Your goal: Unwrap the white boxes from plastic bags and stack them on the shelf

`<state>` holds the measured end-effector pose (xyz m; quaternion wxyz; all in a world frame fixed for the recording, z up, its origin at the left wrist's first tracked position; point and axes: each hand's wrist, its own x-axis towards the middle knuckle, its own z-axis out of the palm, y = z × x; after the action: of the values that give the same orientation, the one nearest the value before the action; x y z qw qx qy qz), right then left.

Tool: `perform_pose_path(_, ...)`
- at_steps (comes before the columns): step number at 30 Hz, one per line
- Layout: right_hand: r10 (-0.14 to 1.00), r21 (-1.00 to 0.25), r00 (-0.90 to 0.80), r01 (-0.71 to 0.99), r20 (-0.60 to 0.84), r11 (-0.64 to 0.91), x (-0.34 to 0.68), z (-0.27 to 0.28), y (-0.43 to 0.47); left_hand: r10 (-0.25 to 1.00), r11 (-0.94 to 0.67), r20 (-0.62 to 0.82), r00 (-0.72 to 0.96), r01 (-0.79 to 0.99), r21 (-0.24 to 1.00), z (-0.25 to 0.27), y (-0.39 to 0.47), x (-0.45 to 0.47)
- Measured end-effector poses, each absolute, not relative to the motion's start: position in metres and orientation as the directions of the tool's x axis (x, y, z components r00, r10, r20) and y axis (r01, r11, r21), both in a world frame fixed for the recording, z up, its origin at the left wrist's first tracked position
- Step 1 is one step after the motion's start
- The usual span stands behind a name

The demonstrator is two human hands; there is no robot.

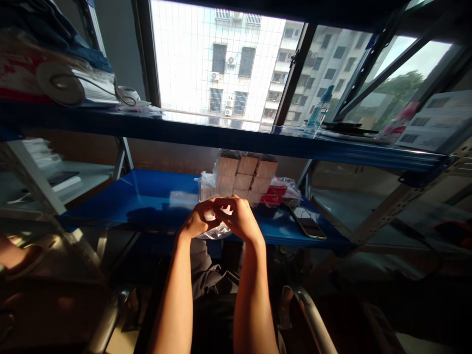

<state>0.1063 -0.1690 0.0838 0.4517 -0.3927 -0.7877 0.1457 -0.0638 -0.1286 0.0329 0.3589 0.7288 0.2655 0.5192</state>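
My left hand (198, 219) and my right hand (241, 217) meet over the front edge of the blue shelf board, fingers curled towards each other. Crinkled clear plastic (218, 232) hangs below them, and something pale shows between the fingers. Both hands appear closed on this plastic; its exact shape is mostly hidden behind them. Just beyond my fingers stands a stack of light-brown blocks or small boxes (241, 173) in clear wrap. Red packets (275, 192) in plastic lie to its right.
A phone (310, 226) lies on the lower blue board (147, 189), right of my hands. Above runs an upper blue shelf (206, 136) carrying a white roll (79, 88), a clear bottle (317, 113) and white boxes (435, 120). Metal chair arms flank me. Another person's arm (14, 253) shows at left.
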Motion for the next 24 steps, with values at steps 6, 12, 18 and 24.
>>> perform_pose_path(6,0.72,-0.634,-0.067,0.421,0.691,0.648,0.094,0.069,-0.163,0.873,-0.455,0.441,0.207,0.024,0.89,0.022,-0.125,-0.062)
perform_pose_path(12,0.708,-0.695,0.117,0.355,0.697,0.625,0.11,0.056,-0.154,0.869,-0.467,0.47,0.156,-0.058,0.882,0.028,-0.127,-0.049)
perform_pose_path(18,0.855,-0.853,0.012,0.079,0.519,0.516,0.115,0.047,-0.151,0.858,-0.491,0.481,0.18,0.013,0.871,0.037,-0.135,-0.042)
perform_pose_path(24,0.834,-0.829,0.048,0.156,0.55,0.538,0.108,0.038,-0.148,0.866,-0.498,0.494,0.084,0.045,0.866,0.032,-0.131,-0.036)
